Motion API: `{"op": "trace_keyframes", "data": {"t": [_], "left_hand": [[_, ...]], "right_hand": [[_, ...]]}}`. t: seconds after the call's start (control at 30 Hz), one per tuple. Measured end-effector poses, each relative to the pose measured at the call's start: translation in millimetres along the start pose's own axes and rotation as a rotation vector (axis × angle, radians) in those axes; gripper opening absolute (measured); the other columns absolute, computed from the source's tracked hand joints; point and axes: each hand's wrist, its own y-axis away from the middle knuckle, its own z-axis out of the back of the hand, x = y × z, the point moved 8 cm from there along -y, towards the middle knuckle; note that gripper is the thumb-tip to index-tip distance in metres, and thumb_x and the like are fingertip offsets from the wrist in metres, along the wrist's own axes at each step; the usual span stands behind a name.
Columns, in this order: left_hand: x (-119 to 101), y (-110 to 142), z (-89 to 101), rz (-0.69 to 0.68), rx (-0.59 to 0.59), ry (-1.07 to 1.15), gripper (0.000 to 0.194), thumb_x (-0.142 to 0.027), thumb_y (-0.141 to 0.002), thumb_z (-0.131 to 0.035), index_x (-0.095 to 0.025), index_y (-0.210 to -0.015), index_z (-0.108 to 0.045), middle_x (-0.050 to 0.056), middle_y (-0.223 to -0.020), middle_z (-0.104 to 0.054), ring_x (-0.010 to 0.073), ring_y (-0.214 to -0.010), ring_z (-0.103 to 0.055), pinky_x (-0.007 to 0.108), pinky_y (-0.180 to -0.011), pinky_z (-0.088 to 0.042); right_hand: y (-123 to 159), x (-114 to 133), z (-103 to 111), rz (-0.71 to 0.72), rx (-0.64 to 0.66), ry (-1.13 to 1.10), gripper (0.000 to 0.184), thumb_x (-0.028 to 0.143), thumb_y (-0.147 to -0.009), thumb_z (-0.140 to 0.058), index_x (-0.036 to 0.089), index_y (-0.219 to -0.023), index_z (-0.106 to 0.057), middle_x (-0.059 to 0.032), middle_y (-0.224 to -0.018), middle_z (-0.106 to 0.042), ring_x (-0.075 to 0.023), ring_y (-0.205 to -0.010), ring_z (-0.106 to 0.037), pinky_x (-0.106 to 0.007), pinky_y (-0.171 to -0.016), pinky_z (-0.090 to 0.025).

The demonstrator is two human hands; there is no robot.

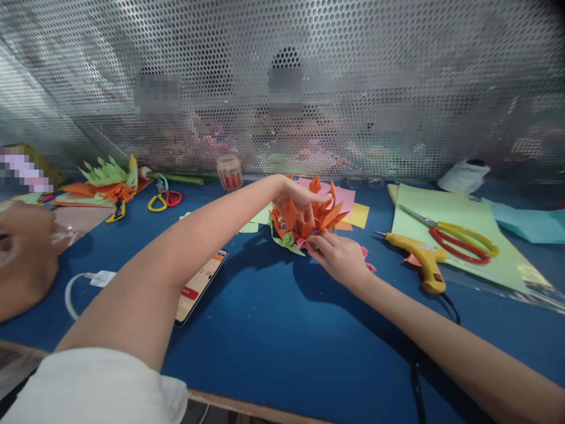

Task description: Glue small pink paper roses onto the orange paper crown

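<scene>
An orange folded-paper flower (332, 218) with pointed petals stands on the blue table, green paper leaves (286, 240) around its base. My left hand (300, 200) arches over it from above, fingers down among the petals and closed on it; their tips are partly hidden. At the near edge of the flower, my right hand (339, 257) pinches a small pink paper piece (302, 243) against the base. More pink paper (369, 266) shows behind the right hand.
To the right are a yellow glue gun (421, 256) and scissors (463, 238) on green paper sheets (432, 203). A phone (200, 288) lies left, under my forearm. Another person's hand (29, 253) is at far left. A perforated metal screen (353, 88) stands behind.
</scene>
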Motion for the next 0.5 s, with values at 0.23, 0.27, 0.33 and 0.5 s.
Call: {"op": "trace_keyframes", "data": {"t": [0.23, 0.27, 0.33, 0.5], "left_hand": [[-0.9, 5.4, -5.3, 0.016, 0.015, -0.003, 0.091, -0.078, -0.069, -0.011, -0.016, -0.128, -0.043, 0.015, -0.119, -0.058, 0.0309, -0.116, -0.049, 0.039, -0.089, -0.043], [-1.7, 6.1, -5.6, 0.014, 0.009, -0.008, 0.091, -0.078, -0.069, -0.012, -0.016, -0.128, -0.043, 0.015, -0.120, -0.058, 0.0310, -0.116, -0.048, 0.039, -0.089, -0.043], [-3.8, 6.9, -5.1, 0.001, -0.010, -0.017, 0.090, -0.077, -0.070, -0.012, -0.017, -0.130, -0.041, 0.014, -0.120, -0.058, 0.0309, -0.117, -0.048, 0.039, -0.089, -0.043], [-1.4, 5.2, -4.6, 0.004, -0.010, -0.010, 0.091, -0.078, -0.069, -0.011, -0.017, -0.129, -0.041, 0.014, -0.118, -0.059, 0.0314, -0.116, -0.048, 0.040, -0.089, -0.043]], "right_hand": [[2.4, 0.2, -1.3, 0.004, -0.012, 0.004, 0.022, 0.027, -0.087, -0.046, 0.018, -0.075, -0.062, 0.0013, -0.061, -0.059, -0.0079, -0.053, -0.051, -0.021, -0.053, -0.031], [3.0, -0.2, -2.1, 0.001, -0.011, 0.007, 0.022, 0.027, -0.087, -0.046, 0.018, -0.075, -0.062, 0.0013, -0.060, -0.059, -0.0081, -0.053, -0.051, -0.021, -0.053, -0.031], [3.8, -0.8, -3.5, -0.005, -0.009, 0.017, 0.022, 0.028, -0.086, -0.047, 0.018, -0.073, -0.061, 0.0016, -0.059, -0.057, -0.0082, -0.053, -0.051, -0.021, -0.052, -0.031], [4.7, -3.8, -4.4, -0.040, 0.003, -0.019, 0.021, 0.028, -0.086, -0.048, 0.018, -0.073, -0.061, 0.0019, -0.059, -0.058, -0.0078, -0.054, -0.054, -0.021, -0.051, -0.032]]}}
